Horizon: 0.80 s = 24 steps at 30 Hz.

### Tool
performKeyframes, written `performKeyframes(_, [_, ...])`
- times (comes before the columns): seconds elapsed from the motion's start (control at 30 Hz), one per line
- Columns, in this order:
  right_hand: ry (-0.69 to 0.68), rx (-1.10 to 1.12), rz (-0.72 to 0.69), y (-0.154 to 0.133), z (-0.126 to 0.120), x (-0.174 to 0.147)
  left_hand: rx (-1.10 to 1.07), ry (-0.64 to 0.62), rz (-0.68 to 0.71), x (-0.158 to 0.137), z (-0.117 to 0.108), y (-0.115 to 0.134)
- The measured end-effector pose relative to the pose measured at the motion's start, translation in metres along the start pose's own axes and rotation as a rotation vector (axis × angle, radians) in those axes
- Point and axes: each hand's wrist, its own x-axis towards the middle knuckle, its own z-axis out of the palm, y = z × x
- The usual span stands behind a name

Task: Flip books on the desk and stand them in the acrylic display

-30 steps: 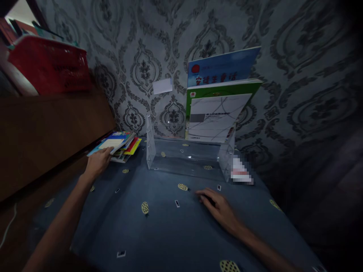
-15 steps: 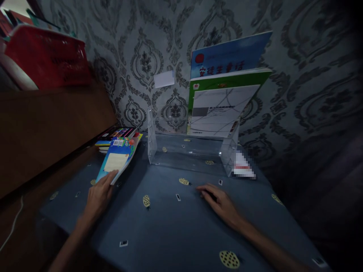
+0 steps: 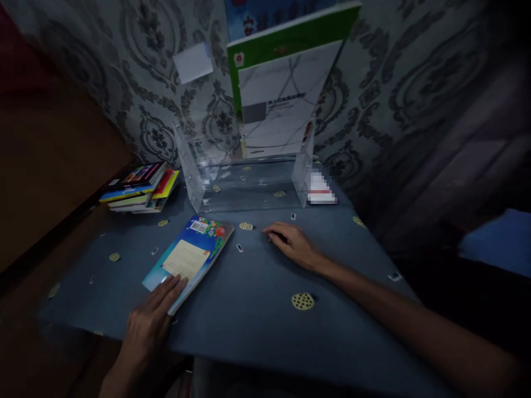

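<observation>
A thin blue book (image 3: pixel 194 249) with a pale panel and a barcode on its cover is tilted over the tablecloth, left of centre. My left hand (image 3: pixel 155 309) grips its lower edge, fingers lying over the cover and the thumb hidden. My right hand (image 3: pixel 292 243) rests on the cloth with loosely bent fingers, a gap by the thumb and nothing held. Behind both hands stands a clear acrylic book rack (image 3: pixel 305 171). On its right side a green-and-white book (image 3: pixel 286 105) leans upright, with a blue book (image 3: pixel 282 15) behind it, partly cut off by the frame.
A stack of several books (image 3: pixel 135 188) lies at the table's back left. Beside the rack's right end is a blurred white item (image 3: pixel 321 190). The patterned blue tablecloth (image 3: pixel 249 326) covers the table, which stands against a wallpapered wall with a white card (image 3: pixel 193 63) on it.
My left hand has brought the blue book from beside the stack rightward, toward the table's middle. My view has tipped down and turned right. The right hand stays on the cloth.
</observation>
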Motion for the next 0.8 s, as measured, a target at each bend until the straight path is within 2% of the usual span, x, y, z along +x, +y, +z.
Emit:
performKeyframes(0.1, [0.081, -0.03, -0.019, 0.0, -0.001, -0.001, -0.163, -0.094, 0.117, 0.013, -0.002, 0.003])
performKeyframes(0.2, [0.14, -0.037, -0.025, 0.0, -0.003, -0.002, -0.251, -0.213, 0.224, 0.034, -0.004, -0.013])
performKeyframes(0.27, [0.143, -0.031, -0.027, 0.0, -0.005, -0.003, -0.169, -0.288, 0.229, 0.048, -0.004, -0.035])
performKeyframes(0.37, [0.101, -0.023, -0.036, -0.001, -0.005, -0.005, 0.026, -0.343, 0.15, 0.064, 0.0, -0.067])
performKeyframes(0.43, [0.067, -0.019, -0.06, -0.002, -0.004, -0.006, 0.087, -0.37, 0.131, 0.07, 0.002, -0.072])
performKeyframes(0.5, [0.028, -0.015, -0.101, -0.003, -0.003, -0.006, 0.061, -0.387, 0.178, 0.076, 0.0, -0.059])
performKeyframes(0.57, [-0.009, -0.016, -0.144, -0.004, -0.001, -0.006, -0.035, -0.427, 0.249, 0.087, -0.003, -0.031])
performKeyframes(0.7, [-0.07, -0.023, -0.206, -0.01, 0.0, -0.009, -0.179, -0.473, 0.275, 0.124, 0.002, 0.026])
performKeyframes(0.8, [-0.124, -0.017, -0.224, -0.015, -0.002, -0.012, -0.206, -0.473, 0.262, 0.148, 0.011, 0.04])
